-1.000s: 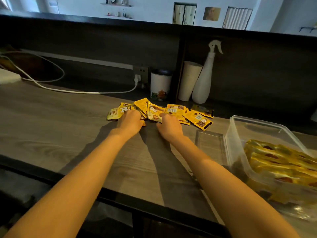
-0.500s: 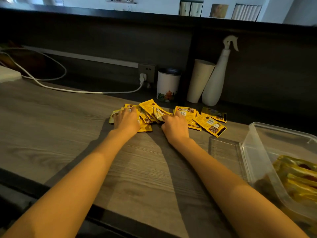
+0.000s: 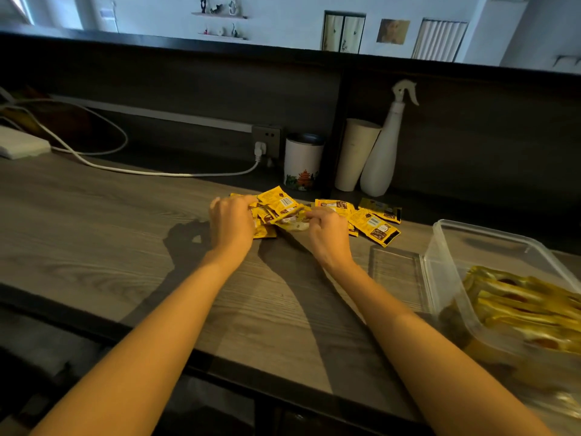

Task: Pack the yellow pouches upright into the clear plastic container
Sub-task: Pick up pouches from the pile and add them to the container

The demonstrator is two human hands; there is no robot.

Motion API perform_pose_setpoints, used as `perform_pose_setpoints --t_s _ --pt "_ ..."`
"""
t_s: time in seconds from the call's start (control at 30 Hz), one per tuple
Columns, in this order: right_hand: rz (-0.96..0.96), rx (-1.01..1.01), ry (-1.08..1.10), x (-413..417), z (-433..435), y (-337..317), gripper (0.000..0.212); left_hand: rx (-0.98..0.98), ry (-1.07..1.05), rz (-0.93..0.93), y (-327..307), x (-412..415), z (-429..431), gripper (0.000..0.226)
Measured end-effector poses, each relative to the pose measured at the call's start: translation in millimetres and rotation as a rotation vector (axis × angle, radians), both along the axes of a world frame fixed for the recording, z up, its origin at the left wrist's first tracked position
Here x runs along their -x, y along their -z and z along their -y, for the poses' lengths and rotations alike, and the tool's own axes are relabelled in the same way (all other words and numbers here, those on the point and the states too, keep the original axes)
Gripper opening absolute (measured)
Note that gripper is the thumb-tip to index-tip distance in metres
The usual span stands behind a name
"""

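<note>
Several yellow pouches (image 3: pixel 372 223) lie scattered flat on the wooden table in the middle of the head view. My left hand (image 3: pixel 231 223) has its fingers curled around a bunch of pouches (image 3: pixel 278 201) at the left of the pile. My right hand (image 3: pixel 327 231) pinches one pouch (image 3: pixel 290 220) lifted a little off the table, between the two hands. The clear plastic container (image 3: pixel 440 247) stands at the right edge, with a row of yellow pouches (image 3: pixel 528 306) upright in it.
A clear lid (image 3: pixel 394 272) lies flat left of the container. At the back stand a white canister (image 3: pixel 301 165), a paper cup (image 3: pixel 355 154) and a white spray bottle (image 3: pixel 382 155). A white cable (image 3: pixel 125 169) runs to a wall socket. The table's front edge is near me.
Both hands went from lying on the pile to gathering pouches. The left hand now holds a bunch and the right hand has lifted one pouch.
</note>
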State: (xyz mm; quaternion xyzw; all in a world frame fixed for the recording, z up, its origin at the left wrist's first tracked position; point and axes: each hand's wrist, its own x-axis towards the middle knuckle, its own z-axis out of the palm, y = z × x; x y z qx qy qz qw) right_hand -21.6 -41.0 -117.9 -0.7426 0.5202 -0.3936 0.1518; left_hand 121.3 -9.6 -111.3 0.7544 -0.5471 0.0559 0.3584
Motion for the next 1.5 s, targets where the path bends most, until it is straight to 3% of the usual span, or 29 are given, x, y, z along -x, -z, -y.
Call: perform_pose_setpoints --t_s 0.1,0.2,0.27,0.4,0.5,0.6,0.67,0.73,0.8,0.87,0.97,1.07,1.17,1.3,1.5 --pt "0.216 -0.024 0.045 8 -15 -5 0.028 0.120 0.039 -0.157 -2 3 -11 0.035" --pt "0.172 0.017 0.080 18 -25 -4 0.015 0.115 0.170 -0.257 -2 13 -25 0.036" --pt "0.142 0.002 0.096 29 -32 -3 0.028 0.116 0.263 -0.288 1 19 -33 0.036" --pt "0.272 -0.045 0.105 48 -50 -6 0.053 0.045 0.362 -0.392 6 35 -48 0.037" --pt "0.255 -0.093 0.156 58 -56 -8 0.025 -0.023 0.426 -0.557 4 49 -63 0.040" --pt "0.233 -0.124 0.182 68 -61 -11 0.011 -0.008 0.465 -0.881 0 60 -71 0.046" --pt "0.250 -0.137 0.182 73 -66 -12 0.011 0.029 0.454 -1.177 -3 66 -75 0.036" --pt "0.235 -0.124 0.188 76 -69 -11 0.011 0.028 0.352 -1.283 -2 67 -71 0.032" --pt "0.198 -0.103 0.190 78 -74 -9 0.013 -0.026 0.261 -1.151 0 69 -68 0.031" --pt "0.162 -0.082 0.185 79 -80 -9 0.019 -0.064 0.247 -0.947 1 73 -69 0.007" --pt "0.122 -0.065 0.168 79 -85 -9 0.025 -0.114 0.265 -0.686 3 78 -68 0.057" --pt "0.081 -0.072 0.192 81 -89 -10 0.030 -0.064 0.217 -0.531 1 81 -71 0.075" --pt "0.016 -0.075 0.230 86 -93 -11 0.035 -0.045 0.268 -0.608 0 84 -71 0.076" --pt "-0.027 0.009 0.216 90 -96 -16 0.028 0.029 0.348 -0.813 -5 89 -77 0.049" --pt "-0.124 0.089 0.197 98 -100 -36 0.020 0.086 0.377 -0.888 -6 93 -80 0.032"
